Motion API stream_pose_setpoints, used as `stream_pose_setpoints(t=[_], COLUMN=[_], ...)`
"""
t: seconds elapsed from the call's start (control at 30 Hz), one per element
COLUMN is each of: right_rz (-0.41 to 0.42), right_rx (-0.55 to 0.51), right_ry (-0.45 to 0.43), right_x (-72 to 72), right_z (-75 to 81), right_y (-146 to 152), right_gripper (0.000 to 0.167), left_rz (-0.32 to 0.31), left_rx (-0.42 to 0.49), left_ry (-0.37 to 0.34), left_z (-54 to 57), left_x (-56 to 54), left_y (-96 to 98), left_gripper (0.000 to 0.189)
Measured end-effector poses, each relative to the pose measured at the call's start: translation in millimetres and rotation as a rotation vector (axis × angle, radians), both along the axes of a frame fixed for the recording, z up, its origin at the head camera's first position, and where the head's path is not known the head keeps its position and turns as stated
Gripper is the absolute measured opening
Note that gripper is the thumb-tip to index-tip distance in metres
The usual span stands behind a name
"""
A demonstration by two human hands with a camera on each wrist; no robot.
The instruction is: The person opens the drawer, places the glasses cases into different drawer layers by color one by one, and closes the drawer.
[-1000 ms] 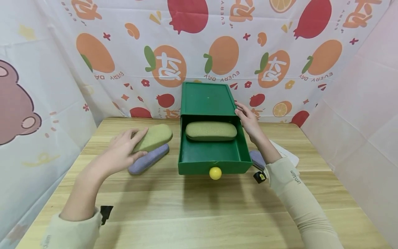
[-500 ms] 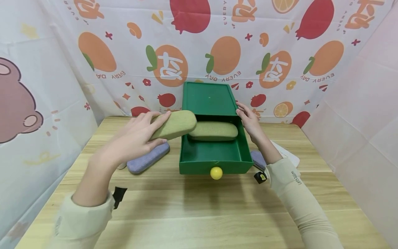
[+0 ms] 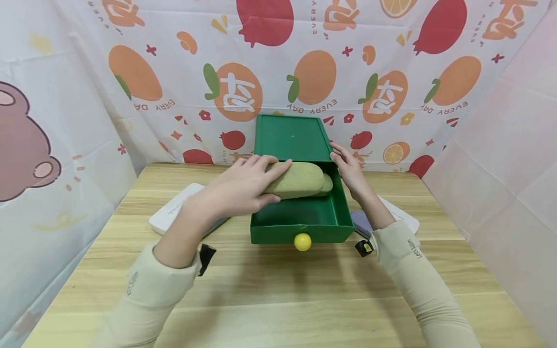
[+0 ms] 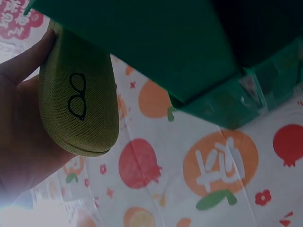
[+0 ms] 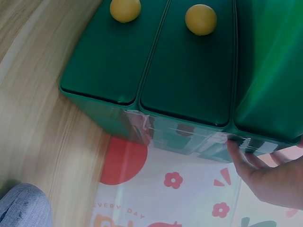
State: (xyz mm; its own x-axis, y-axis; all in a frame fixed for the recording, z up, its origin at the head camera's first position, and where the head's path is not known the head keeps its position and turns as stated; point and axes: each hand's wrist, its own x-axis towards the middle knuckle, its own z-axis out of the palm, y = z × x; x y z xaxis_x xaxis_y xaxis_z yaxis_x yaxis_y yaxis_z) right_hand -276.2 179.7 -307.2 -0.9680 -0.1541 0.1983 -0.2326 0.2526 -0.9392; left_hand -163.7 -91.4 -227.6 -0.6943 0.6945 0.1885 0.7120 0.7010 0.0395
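Note:
My left hand (image 3: 235,188) grips an olive-green glasses case (image 3: 300,179) over the pulled-out top drawer (image 3: 300,215) of a green cabinet (image 3: 293,137). In the left wrist view, a small black drawing of glasses marks the case (image 4: 78,101), and thumb and fingers lie along its sides. A second olive case (image 3: 328,184) is in the drawer, mostly covered in the head view by the held one. My right hand (image 3: 351,174) rests against the cabinet's right side, its fingertips on the edge in the right wrist view. A yellow ball knob (image 3: 302,241) sits on the drawer front.
A white flat item (image 3: 174,208) lies left of the cabinet, with a blue-purple case (image 3: 216,225) partly behind my left hand. Another purple case (image 3: 360,221) and a white item (image 3: 402,217) lie on the right. Two lower drawers with yellow knobs (image 5: 201,20) are closed.
My left hand has lifted the olive case from the table on the left and carried it right, over the open drawer. The right hand stays at the cabinet's side.

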Motion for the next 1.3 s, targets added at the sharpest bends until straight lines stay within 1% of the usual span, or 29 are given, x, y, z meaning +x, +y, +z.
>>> stream_pose_setpoints(t=[0.17,0.33,0.47,0.53,0.6,0.67,0.73,0.77,0.87,0.97,1.07,1.2,1.3], right_rz=[-0.007,-0.004,0.006,0.007,0.004,0.002,0.0,0.001,0.006,0.01,0.011,0.014,0.014], right_rx=[0.02,0.017,0.012,0.014,0.018,0.017,0.016,0.016,0.014,0.017,0.022,0.024,0.014], right_ry=[0.004,0.007,0.006,0.012,0.022,0.027,0.022,0.015,-0.011,-0.021,-0.015,-0.016,-0.018], right_x=[-0.9,-1.7,-2.2,-2.4,-2.6,-2.1,-1.5,1.6,12.2,22.3,22.7,20.6,13.1], right_z=[-0.9,-1.1,-0.5,-0.5,-0.7,-0.5,-0.3,2.6,12.1,21.4,21.6,19.9,13.6], right_y=[0.2,1.3,1.5,1.2,1.4,1.3,1.5,0.4,-3.4,-6.9,-6.7,-6.2,-3.3], right_gripper=[0.047,0.047,0.048,0.047,0.047,0.047,0.047,0.047,0.046,0.046,0.046,0.046,0.046], left_rz=[-0.029,-0.039,-0.029,-0.025,-0.024,-0.034,-0.053,-0.063,-0.085,-0.087,-0.079,-0.082,-0.092], left_rx=[-0.036,-0.116,-0.186,-0.203,-0.206,-0.195,-0.176,-0.169,-0.16,-0.168,-0.192,-0.218,-0.22], left_ry=[-0.002,-0.025,-0.108,-0.159,-0.204,-0.234,-0.246,-0.249,-0.244,-0.228,-0.201,-0.144,-0.107], left_z=[-1.6,-9.5,-17.5,-21.5,-25.3,-28.5,-30.6,-31.4,-33.2,-34.7,-36.6,-39.6,-41.5], left_x=[-2.9,-7.6,-9.9,-10.9,-12.2,-14.1,-16.1,-17.1,-19.4,-20.1,-19.7,-18.3,-17.6], left_y=[21.5,41.3,50.9,53.5,54.9,55.4,55.0,54.7,54.2,54.8,56.5,57.9,57.6], left_gripper=[0.069,0.067,0.065,0.064,0.062,0.062,0.062,0.062,0.063,0.063,0.062,0.061,0.06])
